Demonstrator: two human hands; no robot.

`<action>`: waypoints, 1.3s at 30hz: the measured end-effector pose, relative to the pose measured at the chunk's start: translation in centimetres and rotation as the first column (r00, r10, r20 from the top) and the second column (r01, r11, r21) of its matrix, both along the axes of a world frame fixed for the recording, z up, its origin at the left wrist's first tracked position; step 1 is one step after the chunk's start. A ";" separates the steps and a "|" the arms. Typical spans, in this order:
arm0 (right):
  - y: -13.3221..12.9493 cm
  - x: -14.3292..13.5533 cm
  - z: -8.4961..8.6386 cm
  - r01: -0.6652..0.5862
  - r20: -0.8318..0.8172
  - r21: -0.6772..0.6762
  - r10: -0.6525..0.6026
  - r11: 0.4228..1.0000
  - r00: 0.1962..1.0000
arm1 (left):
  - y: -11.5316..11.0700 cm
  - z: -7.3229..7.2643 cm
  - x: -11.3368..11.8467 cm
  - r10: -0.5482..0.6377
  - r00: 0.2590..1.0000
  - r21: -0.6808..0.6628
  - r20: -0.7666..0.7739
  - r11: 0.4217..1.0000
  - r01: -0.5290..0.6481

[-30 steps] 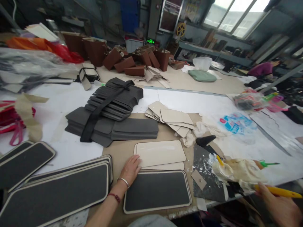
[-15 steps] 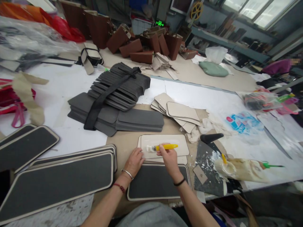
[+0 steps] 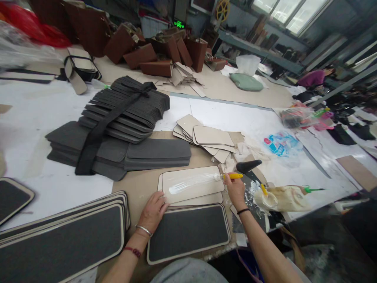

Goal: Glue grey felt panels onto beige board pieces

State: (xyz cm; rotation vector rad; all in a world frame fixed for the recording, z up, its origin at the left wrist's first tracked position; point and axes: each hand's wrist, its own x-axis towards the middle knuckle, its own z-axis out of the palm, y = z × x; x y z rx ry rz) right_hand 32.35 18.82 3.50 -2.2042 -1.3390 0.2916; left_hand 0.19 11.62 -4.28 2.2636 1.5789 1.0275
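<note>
My right hand point(image 3: 236, 192) grips the yellow handle of a brush point(image 3: 235, 175), whose white-coated bristles touch the right end of a beige rounded panel point(image 3: 193, 177). A wet white streak runs along that panel from its left part to the brush. The fingers of my left hand point(image 3: 153, 212) lie at the panel's lower left corner, stretched out and holding nothing. More beige panels show beneath it. Just in front lies a small stack of dark panels with beige borders point(image 3: 188, 232). To the right, a white-crusted pot point(image 3: 266, 200) has a yellow handle standing in it.
Longer dark panels point(image 3: 67, 243) are stacked at the left. Behind the work lie strapped dark grey pieces point(image 3: 126, 114) and loose beige pieces point(image 3: 213, 136). A black-handled tool point(image 3: 249, 166) rests near my right hand. Brown cases point(image 3: 141, 56) stand farther back; a person in purple point(image 3: 312, 78) is far right.
My right hand has moved the brush rightward across the beige panel, leaving a longer white streak. My left hand stays at the panel's left corner. The view has shifted to the right.
</note>
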 end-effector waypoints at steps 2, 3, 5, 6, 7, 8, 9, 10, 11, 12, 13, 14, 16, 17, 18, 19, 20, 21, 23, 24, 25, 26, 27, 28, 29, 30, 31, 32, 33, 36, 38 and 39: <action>0.4 0.3 0.3 -0.037 0.121 0.025 0.034 0.999 0.992 | 0.0 0.1 0.1 0.004 1.000 0.030 0.000 1.000 -0.004; 0.5 0.1 0.4 -0.078 0.163 0.040 0.070 0.996 0.984 | 0.0 0.1 0.1 0.004 1.000 0.040 0.002 0.999 -0.004; 0.6 -1.1 0.4 -0.183 0.223 0.064 0.165 0.981 0.961 | 0.0 0.2 0.1 0.003 1.000 0.052 0.002 0.999 -0.003; 0.6 -2.1 0.4 -0.233 0.245 0.074 0.209 0.970 0.947 | 0.0 0.2 0.1 0.001 1.000 0.054 0.000 0.999 -0.001; 0.5 -3.3 0.3 -0.281 0.257 0.083 0.252 0.956 0.933 | 0.0 0.2 0.1 -0.001 1.000 0.053 -0.004 0.999 0.001; 0.3 -4.6 0.3 -0.328 0.256 0.089 0.297 0.941 0.920 | 0.0 0.2 0.0 -0.003 1.000 0.051 -0.008 0.999 0.003; 0.1 -5.9 0.3 -0.373 0.239 0.096 0.343 0.923 0.908 | 0.0 0.2 0.0 -0.004 1.000 0.049 -0.010 0.999 0.005; 0.0 -7.1 0.3 -0.418 0.207 0.105 0.392 0.902 0.897 | 0.0 0.2 0.0 -0.004 1.000 0.045 -0.011 0.999 0.005; -0.1 -8.1 0.4 -0.455 0.167 0.118 0.433 0.883 0.885 | 0.0 0.2 0.0 -0.004 1.000 0.042 -0.008 0.999 0.005; -0.1 -8.8 0.6 -0.479 0.132 0.135 0.463 0.867 0.876 | 0.0 0.2 -0.1 -0.006 1.000 0.037 -0.002 0.999 0.006; 0.0 -9.2 0.7 -0.489 0.113 0.152 0.477 0.859 0.872 | 0.0 0.2 -0.1 -0.009 1.000 0.031 0.005 0.999 0.009; 0.3 -9.4 0.8 -0.485 0.116 0.164 0.472 0.859 0.874 | 0.0 0.2 -0.1 -0.014 1.000 0.022 0.013 1.000 0.014; 0.9 -9.3 0.8 -0.466 0.178 0.153 0.440 0.871 0.880 | -0.1 0.3 0.0 -0.024 0.999 -0.002 0.030 1.000 0.024; 1.3 -9.4 0.7 -0.464 0.219 0.129 0.431 0.877 0.875 | -0.1 0.3 0.0 -0.026 0.999 -0.012 0.038 1.000 0.027; 1.5 -9.7 0.6 -0.467 0.251 0.100 0.432 0.878 0.866 | -0.1 0.3 0.0 -0.028 0.999 -0.020 0.044 0.999 0.029; 1.6 -10.3 0.3 -0.478 0.269 0.073 0.444 0.875 0.855 | -0.1 0.2 0.0 -0.029 0.998 -0.025 0.047 0.999 0.031; 1.5 -11.1 0.1 -0.498 0.271 0.050 0.468 0.866 0.841 | -0.1 0.2 0.0 -0.030 0.998 -0.027 0.049 0.999 0.031; 1.3 -12.2 0.0 -0.525 0.258 0.038 0.500 0.850 0.827 | -0.1 0.1 0.0 -0.028 0.998 -0.031 0.050 0.999 0.030; 0.8 -14.7 -0.1 -0.588 0.197 0.039 0.571 0.808 0.797 | -0.1 0.0 0.0 -0.025 0.998 -0.043 0.057 0.999 0.028; 0.5 -15.8 0.0 -0.614 0.151 0.054 0.601 0.788 0.785 | -0.2 0.0 0.0 -0.024 0.998 -0.050 0.063 0.998 0.027; 0.3 -16.8 0.2 -0.628 0.095 0.075 0.622 0.774 0.777 | -0.2 -0.1 0.0 -0.023 0.997 -0.055 0.069 0.998 0.027; 0.1 -17.4 0.4 -0.626 0.028 0.101 0.627 0.773 0.779 | -0.2 -0.2 -0.1 -0.023 0.997 -0.057 0.075 0.998 0.028; 0.0 -17.7 0.6 -0.607 -0.046 0.127 0.615 0.785 0.787 | -0.2 -0.2 -0.1 -0.023 0.997 -0.056 0.077 0.998 0.027; 0.0 -17.8 0.8 -0.573 -0.119 0.145 0.589 0.807 0.799 | -0.1 -0.2 -0.1 -0.024 0.997 -0.053 0.074 0.998 0.028; -0.1 -17.7 1.0 -0.531 -0.187 0.151 0.551 0.834 0.813 | -0.1 -0.2 0.0 -0.027 0.997 -0.049 0.069 0.998 0.031; -0.2 -17.4 1.1 -0.489 -0.246 0.145 0.510 0.860 0.824 | -0.1 -0.2 0.0 -0.031 0.998 -0.047 0.063 0.998 0.034; -0.5 -17.1 1.2 -0.453 -0.298 0.132 0.472 0.881 0.830 | -0.1 -0.1 0.0 -0.035 0.998 -0.048 0.057 0.998 0.038; -0.7 -16.9 1.1 -0.430 -0.343 0.118 0.443 0.895 0.828 | 0.0 -0.1 0.1 -0.036 0.998 -0.052 0.051 0.998 0.039; -1.1 -16.7 0.9 -0.420 -0.388 0.103 0.426 0.902 0.817 | 0.0 0.0 0.1 -0.032 0.998 -0.059 0.046 0.998 0.035; -2.4 -16.9 0.0 -0.417 -0.509 0.076 0.395 0.906 0.765 | 0.1 0.4 0.2 -0.009 1.000 -0.085 0.018 0.996 0.011; -3.1 -17.2 -0.5 -0.404 -0.560 0.063 0.367 0.913 0.743 | 0.1 0.7 0.2 -0.005 1.000 -0.093 0.000 0.996 0.005; -3.3 -17.3 -0.7 -0.390 -0.573 0.059 0.351 0.919 0.740 | 0.1 0.8 0.1 -0.008 1.000 -0.093 -0.004 0.996 0.008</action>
